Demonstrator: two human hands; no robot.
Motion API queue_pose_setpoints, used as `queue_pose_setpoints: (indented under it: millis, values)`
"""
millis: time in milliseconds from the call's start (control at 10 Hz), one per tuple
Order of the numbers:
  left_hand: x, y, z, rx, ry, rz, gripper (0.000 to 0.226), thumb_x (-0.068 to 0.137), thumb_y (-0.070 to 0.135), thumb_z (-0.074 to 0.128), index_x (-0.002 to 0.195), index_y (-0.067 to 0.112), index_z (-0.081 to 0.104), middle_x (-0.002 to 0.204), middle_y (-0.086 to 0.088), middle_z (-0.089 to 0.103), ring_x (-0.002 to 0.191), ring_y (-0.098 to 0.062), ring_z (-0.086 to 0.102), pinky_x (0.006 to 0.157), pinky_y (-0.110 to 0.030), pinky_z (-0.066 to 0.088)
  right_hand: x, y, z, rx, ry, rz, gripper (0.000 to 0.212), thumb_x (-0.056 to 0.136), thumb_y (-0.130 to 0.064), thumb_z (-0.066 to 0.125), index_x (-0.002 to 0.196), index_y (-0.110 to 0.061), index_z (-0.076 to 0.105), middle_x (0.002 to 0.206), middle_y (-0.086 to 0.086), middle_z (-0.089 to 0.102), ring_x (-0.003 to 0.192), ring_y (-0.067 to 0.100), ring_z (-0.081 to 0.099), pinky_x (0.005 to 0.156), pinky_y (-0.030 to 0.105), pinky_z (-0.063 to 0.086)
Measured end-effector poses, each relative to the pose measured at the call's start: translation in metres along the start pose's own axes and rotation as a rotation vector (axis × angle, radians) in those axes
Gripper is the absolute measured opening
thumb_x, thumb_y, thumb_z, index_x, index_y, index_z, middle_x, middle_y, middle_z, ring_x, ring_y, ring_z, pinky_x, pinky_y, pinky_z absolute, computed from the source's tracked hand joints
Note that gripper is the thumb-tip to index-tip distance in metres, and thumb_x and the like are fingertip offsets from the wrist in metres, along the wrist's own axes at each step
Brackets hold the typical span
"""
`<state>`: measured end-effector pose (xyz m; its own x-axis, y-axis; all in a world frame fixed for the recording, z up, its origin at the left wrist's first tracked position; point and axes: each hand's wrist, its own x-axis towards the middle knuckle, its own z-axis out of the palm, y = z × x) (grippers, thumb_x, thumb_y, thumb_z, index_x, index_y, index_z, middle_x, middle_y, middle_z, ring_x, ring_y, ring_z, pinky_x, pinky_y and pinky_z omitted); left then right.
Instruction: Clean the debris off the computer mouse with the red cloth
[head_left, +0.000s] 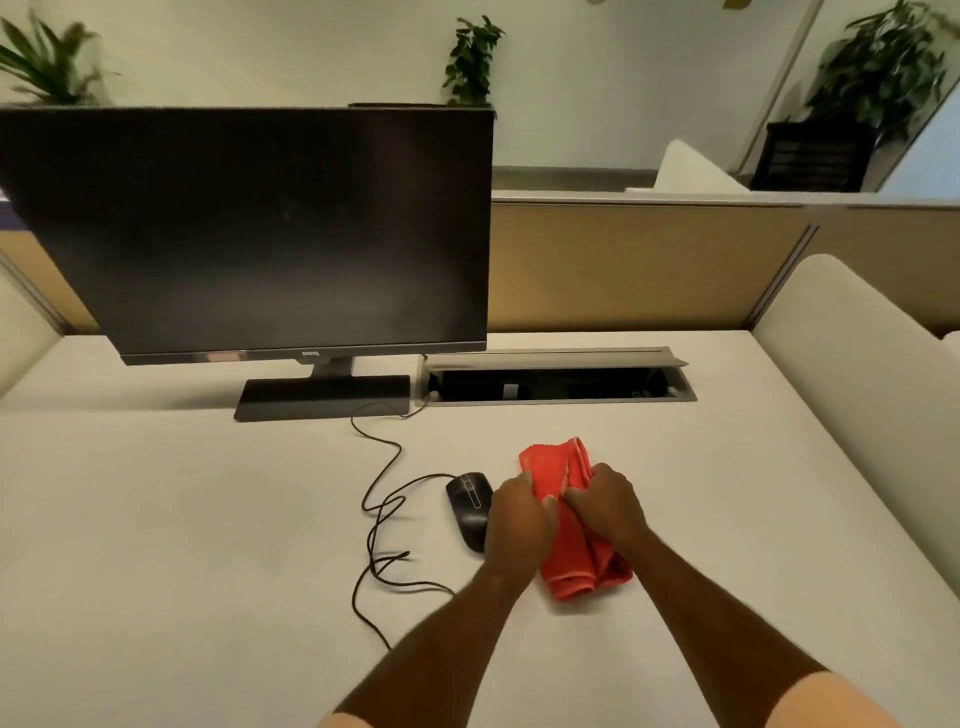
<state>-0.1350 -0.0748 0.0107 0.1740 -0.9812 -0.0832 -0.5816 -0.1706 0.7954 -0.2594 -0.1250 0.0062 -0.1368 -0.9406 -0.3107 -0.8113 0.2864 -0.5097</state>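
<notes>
A red cloth (551, 465) lies bunched on the white desk (156, 545), right of the middle. Both hands grip it near its centre: my left hand (519, 514) holds its left edge and my right hand (608, 506) pinches its right side. A black wired computer mouse (467, 506) rests on the desk just left of my left hand, which partly covers its right side. Debris on the mouse is too small to see.
The mouse's black cable (382, 512) loops over the desk to the left and front. A dark monitor (260, 228) on a flat stand (322, 397) fills the back left. An open cable tray (556, 384) sits behind the cloth. Cream partitions (841, 364) border the right.
</notes>
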Motion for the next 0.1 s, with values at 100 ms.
queue_pose_setpoints:
  millis: [100]
  values:
    - [-0.015,-0.0098,-0.0155,-0.032,0.038,0.082,0.043,0.093,0.02,0.056,0.134,0.008,0.053,0.125,-0.007,0.062,0.119,-0.02,0.055,0.093,-0.016,0.032,-0.0124,-0.0128,-0.0073,-0.214,0.161,-0.013,0.044,0.092,-0.041,0.051,0.119,-0.006,0.053,0.118,0.014,0.057,0.106,0.032,0.057,0.081,0.038,0.046]
